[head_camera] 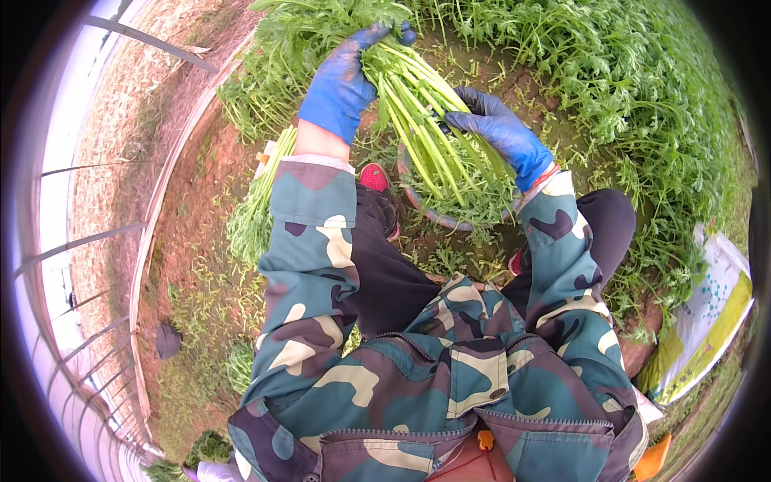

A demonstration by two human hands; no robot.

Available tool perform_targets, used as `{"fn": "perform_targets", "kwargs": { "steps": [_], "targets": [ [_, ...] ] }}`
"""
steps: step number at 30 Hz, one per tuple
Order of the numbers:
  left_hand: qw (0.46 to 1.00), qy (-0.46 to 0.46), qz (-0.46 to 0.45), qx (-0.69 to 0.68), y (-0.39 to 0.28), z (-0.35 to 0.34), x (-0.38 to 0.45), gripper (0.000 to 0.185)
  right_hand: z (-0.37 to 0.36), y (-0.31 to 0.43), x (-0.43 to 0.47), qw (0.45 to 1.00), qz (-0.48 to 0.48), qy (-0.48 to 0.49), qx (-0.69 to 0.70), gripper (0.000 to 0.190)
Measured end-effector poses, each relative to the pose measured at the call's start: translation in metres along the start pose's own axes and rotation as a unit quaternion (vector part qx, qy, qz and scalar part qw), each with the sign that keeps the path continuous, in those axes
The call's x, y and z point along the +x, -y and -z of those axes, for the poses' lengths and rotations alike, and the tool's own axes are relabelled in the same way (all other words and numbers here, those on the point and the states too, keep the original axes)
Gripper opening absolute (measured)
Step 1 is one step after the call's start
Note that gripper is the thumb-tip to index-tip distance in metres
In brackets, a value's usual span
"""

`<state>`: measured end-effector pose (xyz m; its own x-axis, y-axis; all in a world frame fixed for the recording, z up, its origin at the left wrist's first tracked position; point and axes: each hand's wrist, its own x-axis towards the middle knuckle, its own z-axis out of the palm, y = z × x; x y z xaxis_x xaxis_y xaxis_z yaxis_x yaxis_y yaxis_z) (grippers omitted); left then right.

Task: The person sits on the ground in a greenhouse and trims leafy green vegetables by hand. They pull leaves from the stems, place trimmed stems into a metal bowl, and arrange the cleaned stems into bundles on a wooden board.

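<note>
My left hand (344, 84), in a blue rubber glove, grips a bunch of leafy greens (421, 108) near its leaves. The bunch slants down to the right, its pale green stems spread at the cut ends. At the right edge of those stems is my right hand (497, 129), gloved in dark and bright blue, with thumb and fingers pinching some of them. Part of its fingers is hidden behind the stems. Below the bunch, between my feet, a round basin (446, 221) holds loose leaves and trimmings.
Dense growing greens (626, 90) fill the upper right. Another bunch of cut greens (256, 211) lies beside my left forearm. A printed plastic sack (705, 319) stands at the right. On the left run the greenhouse frame and sheeting (144, 241). A dark object (167, 341) rests on the soil.
</note>
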<state>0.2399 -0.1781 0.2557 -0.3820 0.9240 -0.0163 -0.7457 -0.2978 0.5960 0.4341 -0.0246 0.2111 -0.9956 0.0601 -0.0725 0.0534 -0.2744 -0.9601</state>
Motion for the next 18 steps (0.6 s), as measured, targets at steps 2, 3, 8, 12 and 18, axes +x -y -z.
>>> {"fn": "perform_targets", "kwargs": {
  "steps": [2,3,8,12,18],
  "targets": [
    [1.000,-0.013,0.002,-0.012,-0.001,0.001,0.000,0.027,-0.002,0.004,-0.003,1.000,0.002,0.000,0.004,0.052],
    [0.999,-0.033,-0.014,-0.001,0.001,-0.001,0.001,0.027,-0.004,0.004,-0.002,1.000,0.008,-0.003,-0.008,0.052],
    [0.998,-0.050,-0.023,0.007,0.009,-0.006,0.005,0.025,-0.011,0.005,0.005,1.000,0.012,-0.008,-0.023,0.052],
    [1.000,-0.014,0.009,-0.011,0.004,0.000,-0.003,0.025,-0.013,0.015,0.002,0.999,0.011,0.030,-0.016,0.056],
    [0.999,-0.010,-0.014,-0.040,0.011,0.008,0.001,0.026,-0.015,0.009,0.012,0.989,0.028,-0.030,-0.139,0.057]
  ]
}}
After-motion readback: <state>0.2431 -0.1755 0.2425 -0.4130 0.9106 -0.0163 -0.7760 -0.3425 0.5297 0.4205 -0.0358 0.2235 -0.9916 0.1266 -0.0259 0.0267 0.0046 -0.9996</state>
